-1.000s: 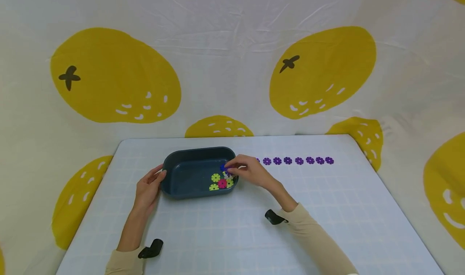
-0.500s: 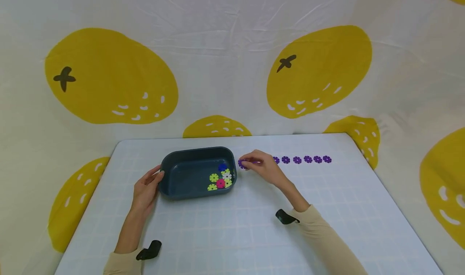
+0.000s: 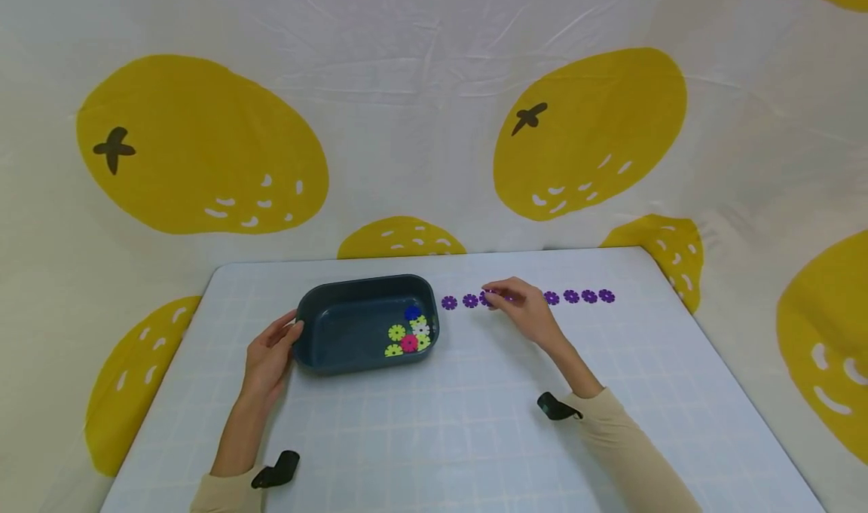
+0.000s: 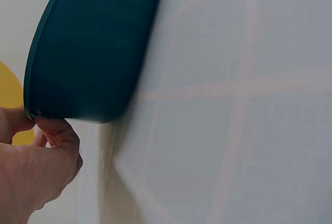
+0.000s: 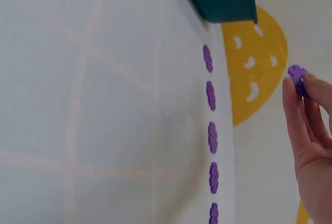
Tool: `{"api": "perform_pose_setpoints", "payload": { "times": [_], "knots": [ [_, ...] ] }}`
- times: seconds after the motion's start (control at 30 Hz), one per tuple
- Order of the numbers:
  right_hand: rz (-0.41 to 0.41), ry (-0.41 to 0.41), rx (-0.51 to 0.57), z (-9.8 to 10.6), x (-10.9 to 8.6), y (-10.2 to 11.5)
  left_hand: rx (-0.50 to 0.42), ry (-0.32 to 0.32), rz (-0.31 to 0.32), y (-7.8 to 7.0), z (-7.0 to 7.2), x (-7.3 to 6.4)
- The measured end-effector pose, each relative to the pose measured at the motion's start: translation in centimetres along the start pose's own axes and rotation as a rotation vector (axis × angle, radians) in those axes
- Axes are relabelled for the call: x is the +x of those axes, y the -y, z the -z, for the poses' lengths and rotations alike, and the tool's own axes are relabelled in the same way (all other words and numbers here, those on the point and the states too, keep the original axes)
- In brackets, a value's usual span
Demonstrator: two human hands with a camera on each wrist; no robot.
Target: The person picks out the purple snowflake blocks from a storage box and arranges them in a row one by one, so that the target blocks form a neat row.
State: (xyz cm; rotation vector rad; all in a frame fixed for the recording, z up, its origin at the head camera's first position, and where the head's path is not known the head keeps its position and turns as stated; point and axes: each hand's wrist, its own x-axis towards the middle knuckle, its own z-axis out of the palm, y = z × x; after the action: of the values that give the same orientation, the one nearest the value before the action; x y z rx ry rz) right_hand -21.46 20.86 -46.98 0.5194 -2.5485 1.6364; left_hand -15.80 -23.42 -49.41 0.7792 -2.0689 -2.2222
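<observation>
My left hand (image 3: pixel 267 358) holds the left end of a dark teal oval tray (image 3: pixel 339 368), its thumb at the rim. In the left wrist view, thumb and fingers pinch the rim edge. Flower-shaped plastic pieces in blue, white, pink (image 3: pixel 409 343) and yellow-green (image 3: pixel 396 333) lie at the tray's right end. Above a row of purple flower pieces is my right hand (image 3: pixel 527 313). It pinches a purple flower piece (image 5: pixel 296 76) between thumb and fingertips, seen held above the table in the right wrist view. The hand hides the middle of the row (image 3: pixel 572 297).
The table (image 3: pixel 420 438) has a pale checked cover. A white cloth with yellow fruit prints (image 3: pixel 203 144) hangs behind its far edge. The purple row runs from beside the tray to the right, near that edge. Black wrist cameras (image 3: pixel 559 407) sit on both sleeves.
My right hand has moved right, from over the tray's right end to above the purple row, uncovering the row's left end. My left hand keeps its hold on the tray.
</observation>
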Motion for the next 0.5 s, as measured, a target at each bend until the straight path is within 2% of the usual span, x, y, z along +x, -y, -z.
{"api": "perform_pose_setpoints", "payload": {
  "times": [0.13,0.2,0.37,0.5],
  "knots": [
    [-0.020,-0.042,-0.048,1.2,-0.7,1.2,0.000,0.008,0.005,0.0,0.1,0.0],
    [-0.031,-0.069,-0.066,1.8,-1.0,0.9,-0.002,0.012,0.008,0.0,0.2,0.1],
    [-0.049,-0.141,-0.111,3.1,-1.3,-2.3,-0.017,0.005,0.005,0.1,0.0,0.1],
    [-0.045,-0.180,-0.106,4.4,-1.6,-3.6,-0.035,-0.008,-0.005,0.1,-0.1,0.1]
  ]
}}
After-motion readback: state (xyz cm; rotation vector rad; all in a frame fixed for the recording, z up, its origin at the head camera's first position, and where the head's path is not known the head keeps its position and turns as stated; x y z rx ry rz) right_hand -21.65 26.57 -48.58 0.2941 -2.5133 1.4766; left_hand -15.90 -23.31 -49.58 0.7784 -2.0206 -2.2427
